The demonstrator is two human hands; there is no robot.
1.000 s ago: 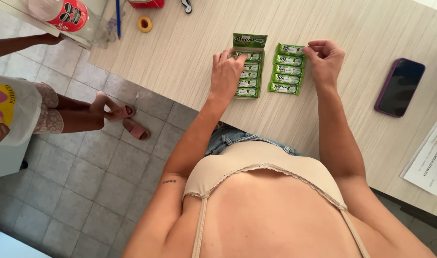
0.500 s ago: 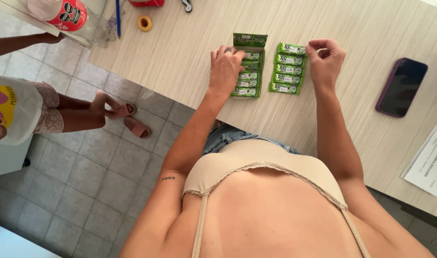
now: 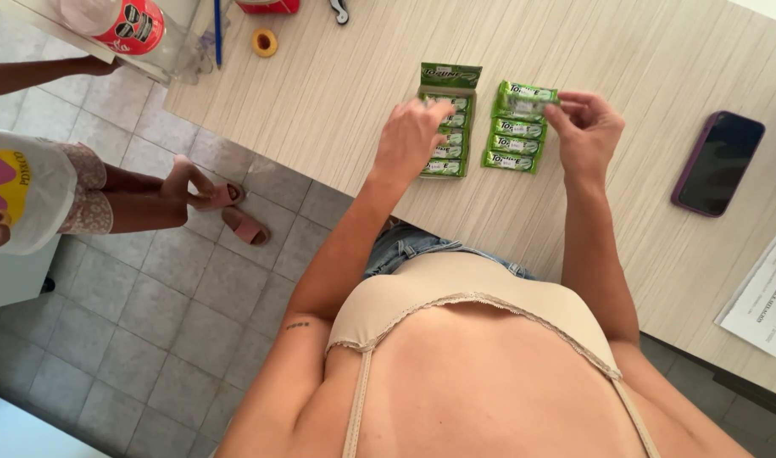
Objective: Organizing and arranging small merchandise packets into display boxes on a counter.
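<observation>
On the light wooden table (image 3: 345, 76) an open green carton (image 3: 450, 76) holds a column of small green packs (image 3: 446, 166). My left hand (image 3: 411, 134) rests on that column, fingers spread over the packs. Just to the right lies a second column of loose green packs (image 3: 513, 146). My right hand (image 3: 584, 129) pinches one green pack (image 3: 527, 93) at the top of that column, lifted slightly off the table.
A dark phone in a purple case (image 3: 717, 163) lies at the right, printed paper (image 3: 765, 297) further right. A tape roll (image 3: 265, 41), a blue pen (image 3: 217, 30) and a red-capped jar (image 3: 125, 21) sit at the table's far left. Another person (image 3: 83, 182) stands on the tiled floor at left.
My right hand has picked up the top pack of the right column and lifted it. My left hand has slid slightly further onto the carton's packs.
</observation>
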